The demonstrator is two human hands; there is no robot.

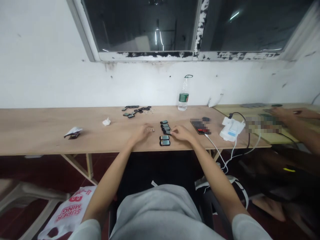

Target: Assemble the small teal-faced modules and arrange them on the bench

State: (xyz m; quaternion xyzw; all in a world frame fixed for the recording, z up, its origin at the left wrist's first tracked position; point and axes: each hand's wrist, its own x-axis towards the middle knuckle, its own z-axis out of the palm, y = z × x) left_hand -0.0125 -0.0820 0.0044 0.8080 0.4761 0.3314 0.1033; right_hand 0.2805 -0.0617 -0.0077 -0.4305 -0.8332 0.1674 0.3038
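Head view: the right hand (181,133) grips a small black screen (167,132) in a narrow pinch at the near end of a column of screens (164,126) on a wooden table (50,136). Each screen's long axis runs crosswise, and the tight column keeps them within reach of both hands. The curled left hand (142,132) rests just beside it; whether it holds anything cannot be told.

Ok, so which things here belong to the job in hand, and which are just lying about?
Job in hand: left hand, right hand, small dark watch-style screens, matching pieces farther back.

Lying about: plastic water bottle, crumpled tissue, torn wrapper, white charger.
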